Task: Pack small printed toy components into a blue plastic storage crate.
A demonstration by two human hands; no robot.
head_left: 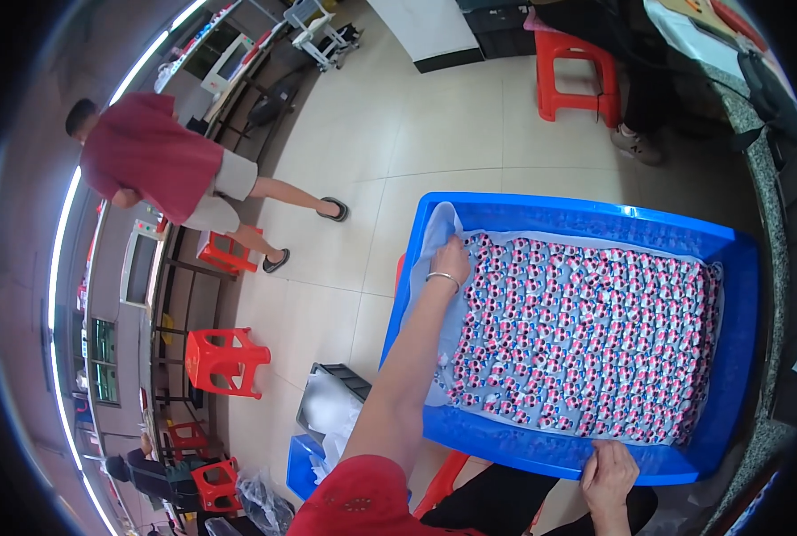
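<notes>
The small pieces point(586, 339), pink, white and blue with dark spots, lie in many close rows on a thin white sheet point(453, 313), inside a blue tray point(739, 357). The long axis of the tray goes from left to right, with its right end a little nearer to the person. The left hand point(452, 260) is over the far left part of the tray, touching the sheet, just beside the first pieces; so the pieces spread to the right and to the near side of this grip. Its fingers are bent down, but I cannot tell if they pinch the sheet. The right hand point(610, 473) has a narrow grip on the near rim, and the pieces lie beyond it, across the tray wall. Of the two, the left hand is nearer to the sheet's left edge. Around, on the floor point(434, 134), a red stool point(227, 357) stands to the left, and farther a person in a dark red shirt point(153, 161) walks or stands.
</notes>
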